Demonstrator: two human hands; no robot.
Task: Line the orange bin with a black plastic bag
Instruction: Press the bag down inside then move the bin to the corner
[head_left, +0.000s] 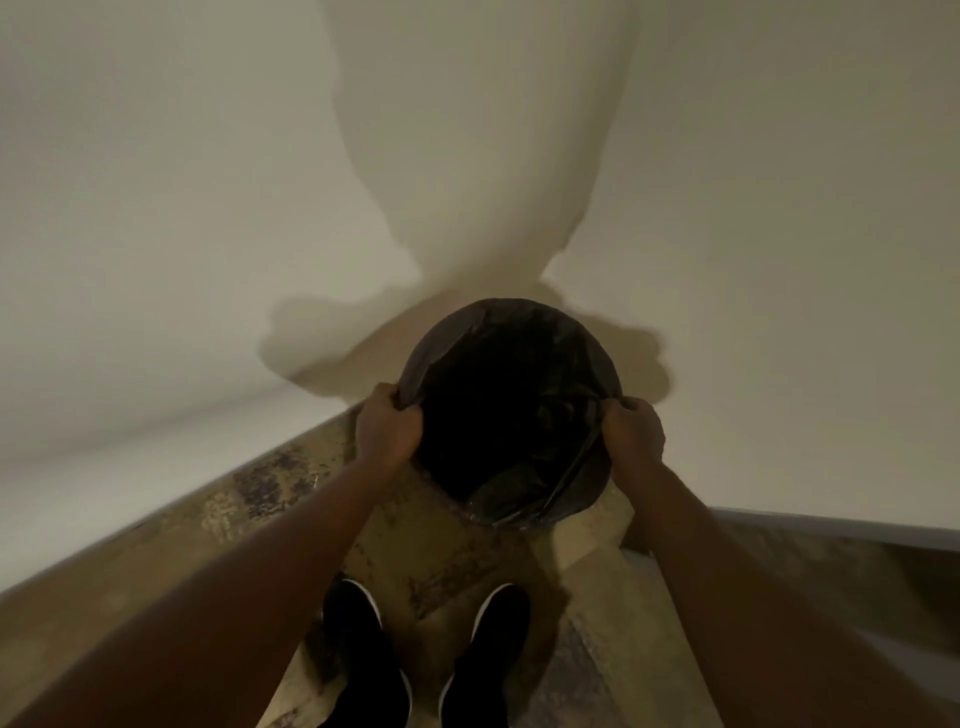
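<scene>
From my remote seat, I see the left hand (387, 423) clenched on the black plastic bag (511, 410) at the bin's left edge. The bag already drapes over the far rim of the bin standing in the floor (156, 551) corner (no orange shows under the plastic). The right hand (634, 428) grips the right edge; I judge only the near rim remains.

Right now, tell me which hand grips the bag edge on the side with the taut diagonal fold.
The right hand. A taut fold of the black bag runs down from its grip; the left hand pinches a smoother edge.
</scene>
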